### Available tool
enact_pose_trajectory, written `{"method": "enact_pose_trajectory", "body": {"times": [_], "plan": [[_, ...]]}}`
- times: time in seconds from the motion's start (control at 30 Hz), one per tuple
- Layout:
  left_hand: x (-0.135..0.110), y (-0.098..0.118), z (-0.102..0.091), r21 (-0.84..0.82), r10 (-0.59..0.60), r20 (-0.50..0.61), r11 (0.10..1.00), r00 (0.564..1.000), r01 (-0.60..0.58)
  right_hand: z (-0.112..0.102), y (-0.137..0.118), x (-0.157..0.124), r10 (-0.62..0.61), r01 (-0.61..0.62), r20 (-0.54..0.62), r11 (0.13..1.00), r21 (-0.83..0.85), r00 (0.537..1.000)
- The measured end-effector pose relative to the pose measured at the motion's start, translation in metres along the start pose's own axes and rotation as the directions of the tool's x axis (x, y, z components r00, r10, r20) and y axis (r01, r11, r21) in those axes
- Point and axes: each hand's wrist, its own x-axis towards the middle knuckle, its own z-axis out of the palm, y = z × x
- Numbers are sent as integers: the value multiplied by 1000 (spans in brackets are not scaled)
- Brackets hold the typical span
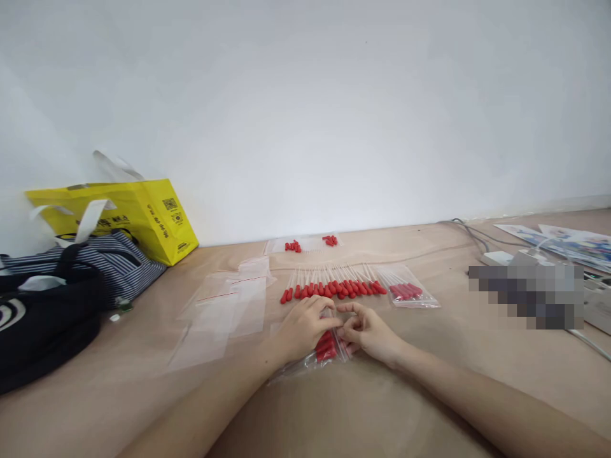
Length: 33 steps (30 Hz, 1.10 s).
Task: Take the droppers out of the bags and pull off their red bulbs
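Note:
Between my hands, low on the table, lies a clear zip-lock bag (305, 365) with several red-tipped sticks (326, 348) in it. My left hand (305, 326) is closed at the bag's upper part, with its fingertips on the plastic. On the bag's right edge, where the zip strip runs, my right hand (370, 332) pinches the plastic. Just beyond my fingers, a row of loose white sticks with red bulb ends (334, 289) points its red ends toward me. To its right, a filled zip-lock bag (429, 298) lies flat with more red-tipped sticks inside.
Overlapping flat clear bags (245, 312) lie left of the row. Near the wall are more bags with red pieces (293, 246). A yellow bag (157, 222), a striped bag (143, 270) and a black bag (57, 331) stand left. Cables (470, 235) and printed sheets (573, 245) lie right.

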Motion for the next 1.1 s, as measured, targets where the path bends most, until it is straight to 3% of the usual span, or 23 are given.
{"method": "enact_pose_trajectory", "body": {"times": [0.33, 0.57, 0.67, 0.73, 0.83, 0.9, 0.97, 1.1], "plan": [[3, -1, 2, 92, 60, -31, 994, 998, -57, 1, 2, 1, -30, 30, 4, 999, -29, 1000], [1, -5, 8, 203, 177, -130, 968, 976, -149, -1, 9, 2, -53, 51, -23, 994, -92, 998], [-2, -7, 10, 201, 187, -187, 968, 964, -148, -8, 10, 0, -199, 210, 66, 948, -238, 978], [-4, -7, 11, 199, 189, -221, 969, 957, -146, -13, 8, -2, -377, 408, 161, 804, -432, 912], [-6, -8, 12, 198, 188, -257, 970, 948, -139, -20, 7, -3, -608, 625, 324, 382, -681, 725], [-6, -7, 12, 197, 187, -272, 971, 944, -136, -21, 8, -1, -683, 656, 423, 109, -747, 595], [-6, -7, 13, 197, 185, -264, 971, 947, -135, -22, 8, 0, -721, 629, 489, -95, -772, 491], [-7, -7, 13, 172, 171, -249, 977, 953, -130, -22, 7, 2, -727, 600, 609, -344, -722, 316]]}}
